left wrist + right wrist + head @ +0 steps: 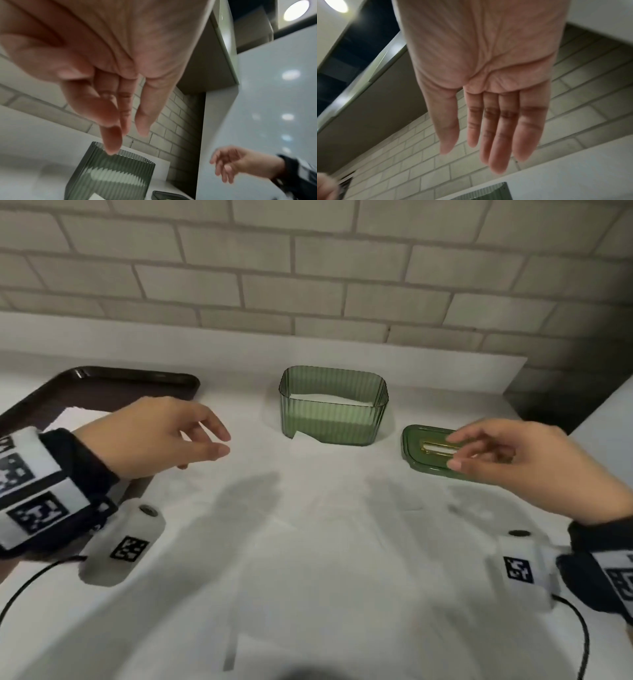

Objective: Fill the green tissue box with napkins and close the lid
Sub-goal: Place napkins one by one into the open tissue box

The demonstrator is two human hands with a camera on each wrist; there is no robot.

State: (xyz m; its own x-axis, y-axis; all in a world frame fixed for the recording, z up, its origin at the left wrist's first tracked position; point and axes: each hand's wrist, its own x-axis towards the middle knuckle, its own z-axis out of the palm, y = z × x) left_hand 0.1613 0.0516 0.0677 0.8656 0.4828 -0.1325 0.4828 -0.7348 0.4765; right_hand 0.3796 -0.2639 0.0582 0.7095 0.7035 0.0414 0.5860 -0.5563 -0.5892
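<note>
The ribbed green tissue box (333, 419) stands open at the back middle of the white counter, with white napkins (329, 399) lying inside it. A white corner (303, 437) shows at the foot of its front wall. Its green lid (424, 448), with a gold-rimmed slot, lies flat to the right of the box. My right hand (455, 450) hovers over the lid, fingers relaxed, holding nothing. My left hand (219, 441) hangs empty left of the box. The box (111, 174) also shows in the left wrist view below my left hand (126, 134); my right hand (481, 152) is spread flat.
A dark brown tray (102, 388) lies at the back left, partly under my left arm. A brick wall (308, 268) backs the counter. A dark gap (555, 402) and a white panel bound the right side.
</note>
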